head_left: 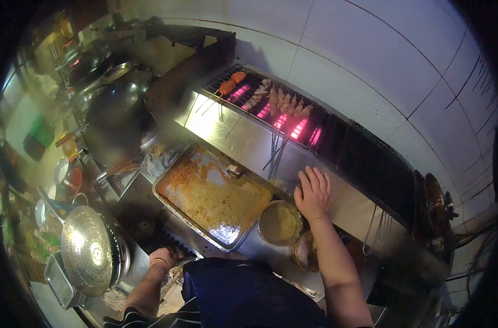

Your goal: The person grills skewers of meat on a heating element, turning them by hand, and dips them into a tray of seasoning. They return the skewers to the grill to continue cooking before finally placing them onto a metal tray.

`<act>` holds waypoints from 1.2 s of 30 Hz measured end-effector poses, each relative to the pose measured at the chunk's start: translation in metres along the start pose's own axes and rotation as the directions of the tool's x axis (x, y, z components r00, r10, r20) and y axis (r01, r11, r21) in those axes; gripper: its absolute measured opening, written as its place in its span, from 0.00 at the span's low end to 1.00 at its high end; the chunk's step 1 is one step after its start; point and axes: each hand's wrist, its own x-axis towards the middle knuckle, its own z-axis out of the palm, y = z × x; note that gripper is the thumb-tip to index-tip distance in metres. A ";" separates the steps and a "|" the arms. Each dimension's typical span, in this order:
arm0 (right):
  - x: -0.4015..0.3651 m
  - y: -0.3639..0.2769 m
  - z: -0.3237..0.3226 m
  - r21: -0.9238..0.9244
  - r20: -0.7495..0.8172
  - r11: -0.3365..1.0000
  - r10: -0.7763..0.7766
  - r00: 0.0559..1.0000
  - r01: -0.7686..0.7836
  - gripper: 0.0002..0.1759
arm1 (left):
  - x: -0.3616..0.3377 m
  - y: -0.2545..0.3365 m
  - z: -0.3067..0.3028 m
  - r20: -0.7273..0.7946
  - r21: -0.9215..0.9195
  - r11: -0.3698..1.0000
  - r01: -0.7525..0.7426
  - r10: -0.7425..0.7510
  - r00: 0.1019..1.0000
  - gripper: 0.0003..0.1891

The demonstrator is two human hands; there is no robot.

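Note:
My right hand (314, 192) lies with fingers stretched out over the steel front ledge (227, 126) of the grill; nothing is in it. Below its wrist stand a round tub of yellowish powder (280, 223) and a second round container (304, 252). Down at the counter's near edge, my left hand (166, 256) has its fingers curled beside a dark ridged part (182, 247); what it grips, if anything, is hidden. Between the hands sits a metal tray (246, 234) coated with orange and yellow seasoning. On the glowing grill rest meat skewers (284, 103) and orange skewers (232, 83).
A large perforated strainer (87, 251) stands at the left, near a stack of metal trays (60, 281). Behind it is a dark wok (120, 98). A wire tool (370, 232) hangs at the grill's front right. The tiled wall (369, 60) bounds the back.

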 end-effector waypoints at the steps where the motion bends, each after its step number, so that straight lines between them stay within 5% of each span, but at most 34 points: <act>1: 0.000 0.000 0.000 0.001 -0.006 1.000 -0.004 1.000 0.004 0.23 | -0.001 0.001 -0.002 0.000 0.000 1.000 0.001 -0.001 1.000 0.18; 7: -0.001 0.000 0.002 -0.004 -0.005 1.000 0.000 1.000 0.000 0.23 | -0.004 0.005 -0.008 0.029 0.035 0.999 0.030 -0.031 0.999 0.19; 10: 0.001 0.000 -0.001 0.026 0.001 1.000 0.003 1.000 -0.003 0.23 | 0.007 -0.010 0.012 -0.080 0.018 0.999 -0.039 0.041 0.996 0.16; 11: 0.001 0.000 -0.001 0.025 0.000 1.000 0.002 1.000 -0.002 0.23 | 0.013 -0.018 0.017 -0.201 -0.164 0.985 -0.049 0.016 0.980 0.14; 13: 0.002 0.000 0.001 0.026 -0.007 1.000 0.002 1.000 -0.002 0.23 | 0.025 -0.028 0.015 -0.415 -0.491 0.861 -0.135 -0.095 0.905 0.11; 14: 0.003 -0.001 0.000 0.030 -0.004 1.000 0.004 1.000 -0.004 0.22 | 0.036 -0.027 0.008 -0.713 -0.520 0.767 -0.376 -0.148 0.685 0.09; 16: 0.003 -0.002 -0.002 0.038 0.008 0.999 0.012 1.000 -0.012 0.22 | 0.042 -0.011 -0.037 -0.691 -0.612 0.707 -0.354 -0.261 0.674 0.10; 18: 0.002 -0.002 -0.001 0.026 0.016 1.000 0.011 1.000 -0.012 0.22 | 0.054 0.022 -0.083 -0.766 -0.603 0.573 -0.556 -0.220 0.604 0.09; 22: 0.002 0.001 0.000 0.015 0.017 1.000 0.000 1.000 0.000 0.22 | 0.055 0.123 -0.200 -0.934 -0.280 0.556 -0.783 0.031 0.357 0.06; 24: 0.002 0.000 -0.001 0.010 0.030 1.000 0.004 1.000 -0.004 0.21 | 0.053 0.165 -0.256 -0.953 -0.008 0.619 -0.785 0.234 0.194 0.14; 26: 0.004 0.000 -0.001 0.000 0.029 1.000 0.007 1.000 -0.007 0.21 | 0.063 0.198 -0.291 -0.939 0.237 0.739 -0.630 0.341 0.047 0.24; 29: 0.003 0.000 0.001 -0.002 0.023 1.000 0.017 1.000 -0.017 0.21 | 0.097 0.226 -0.321 -0.895 0.315 0.828 -0.464 0.422 0.147 0.27; 33: 0.004 -0.001 0.000 0.011 0.032 1.000 0.027 0.999 -0.027 0.21 | 0.121 0.243 -0.345 -0.747 0.429 0.882 -0.196 0.468 0.472 0.26; 36: 0.005 0.001 0.000 0.023 0.040 0.999 0.027 0.999 -0.028 0.22 | 0.150 0.244 -0.349 -0.670 0.384 0.895 -0.226 0.439 0.598 0.22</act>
